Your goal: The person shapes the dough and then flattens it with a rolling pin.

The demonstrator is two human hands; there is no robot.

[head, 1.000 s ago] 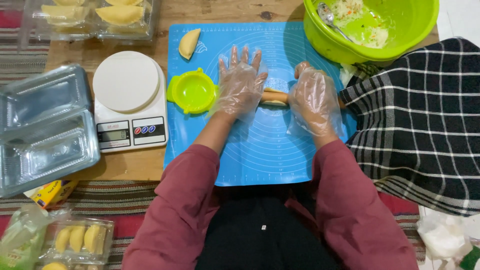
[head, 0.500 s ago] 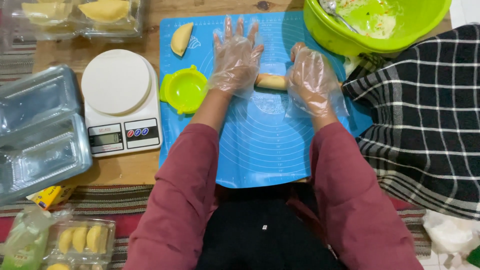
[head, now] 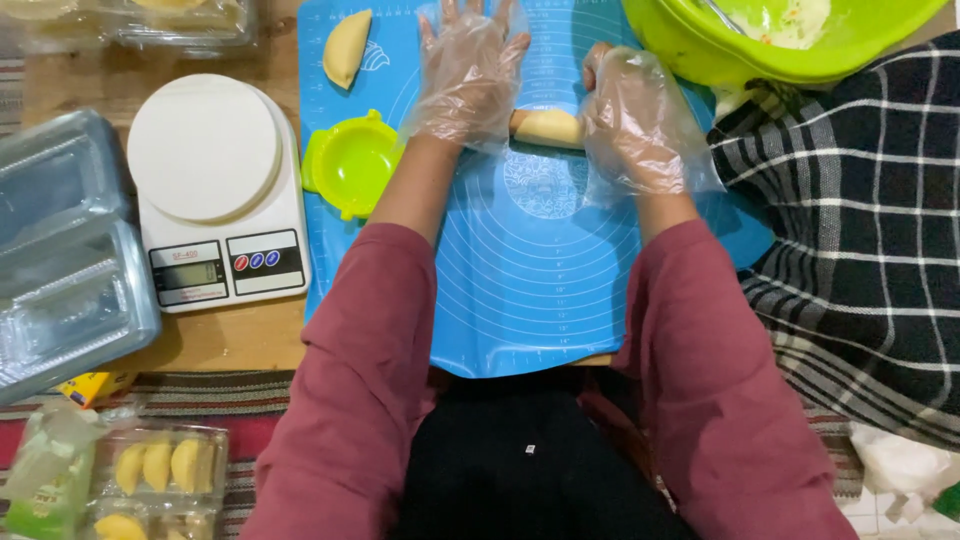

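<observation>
A roll of pale yellow dough (head: 548, 127) lies across the blue silicone mat (head: 530, 280). My left hand (head: 468, 70), in a loose clear plastic glove, rests flat with fingers spread on the roll's left end. At the roll's right end my right hand (head: 640, 125), gloved the same way, curves over the dough. A lime green dumpling press (head: 352, 163) lies open on the mat just left of my left hand. One folded half-moon pastry (head: 346, 47) sits at the mat's far left corner.
A white kitchen scale (head: 215, 190) stands left of the mat. Clear plastic trays (head: 60, 260) lie at far left, and a lidded one with pastries (head: 160, 465) near my knee. A green bowl of filling (head: 780, 35) sits at top right beside a black checked cloth (head: 860, 230).
Both hands have slid farther up the mat with the dough roll under them. The view has shifted, so everything sits closer to the top edge.
</observation>
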